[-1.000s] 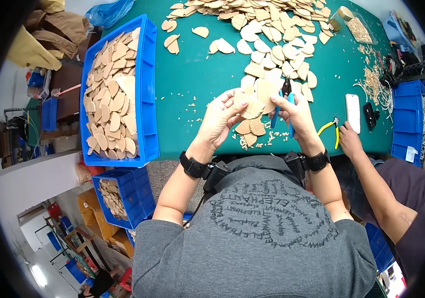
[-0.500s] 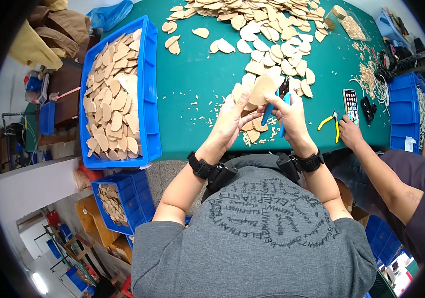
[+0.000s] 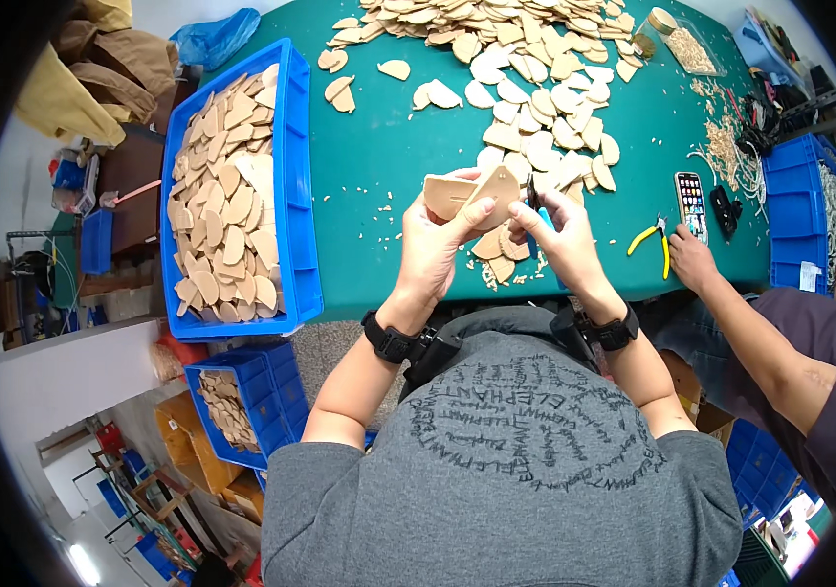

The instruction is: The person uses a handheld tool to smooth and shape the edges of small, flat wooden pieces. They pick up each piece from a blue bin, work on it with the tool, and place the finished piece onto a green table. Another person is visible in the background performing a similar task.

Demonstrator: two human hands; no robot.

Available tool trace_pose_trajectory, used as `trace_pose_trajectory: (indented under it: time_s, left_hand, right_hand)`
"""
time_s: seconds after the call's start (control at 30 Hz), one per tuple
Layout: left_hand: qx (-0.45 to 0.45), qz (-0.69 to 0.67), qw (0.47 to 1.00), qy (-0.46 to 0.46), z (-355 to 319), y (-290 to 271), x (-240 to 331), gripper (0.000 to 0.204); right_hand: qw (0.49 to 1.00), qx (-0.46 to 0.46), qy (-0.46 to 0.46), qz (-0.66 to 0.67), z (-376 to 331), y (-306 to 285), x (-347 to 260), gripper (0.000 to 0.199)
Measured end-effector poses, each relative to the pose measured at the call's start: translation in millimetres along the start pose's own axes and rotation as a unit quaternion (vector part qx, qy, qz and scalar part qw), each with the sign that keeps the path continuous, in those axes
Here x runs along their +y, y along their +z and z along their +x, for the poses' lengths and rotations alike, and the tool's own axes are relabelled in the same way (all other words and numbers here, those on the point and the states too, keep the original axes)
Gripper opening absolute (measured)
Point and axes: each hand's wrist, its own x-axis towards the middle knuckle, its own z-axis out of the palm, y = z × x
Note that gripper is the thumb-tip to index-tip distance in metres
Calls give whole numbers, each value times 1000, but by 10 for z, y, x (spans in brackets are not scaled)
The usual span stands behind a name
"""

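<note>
My left hand (image 3: 426, 252) grips a flat tan piece (image 3: 447, 195) between thumb and fingers. It spreads in a V of two flaps, one with a slit, the other with a small hole; whether they are joined I cannot tell. My right hand (image 3: 572, 243) is closed around blue-handled pliers (image 3: 538, 223), its thumb close to the right-hand flap. The dark jaws point away from me beside that flap. Under my hands lie more tan pieces (image 3: 498, 266) and small pale scraps, partly hidden.
A blue crate (image 3: 303, 196) full of tan half-round pieces stands at left. A heap of them (image 3: 526, 29) covers the far table. To the right are yellow-handled pliers (image 3: 649, 238), a phone (image 3: 691, 207), another person's hand (image 3: 693, 257) and a blue bin (image 3: 795, 220).
The tan piece, earlier a single rounded face toward me, now shows two spread flaps. My left hand has shifted slightly left, and the pliers have turned beside the piece.
</note>
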Motion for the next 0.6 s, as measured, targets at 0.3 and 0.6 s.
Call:
trace_pose_trajectory:
  time_s: [0.3,0.6]
  left_hand:
    - [-54,108,993,1,-51,-26,174,48]
    - [-79,137,987,-8,-28,12,214,46]
  right_hand:
    - [983,-106,2,-148,-13,-291,-273,27]
    - [960,-112,-27,-253,51,-416,-298,24]
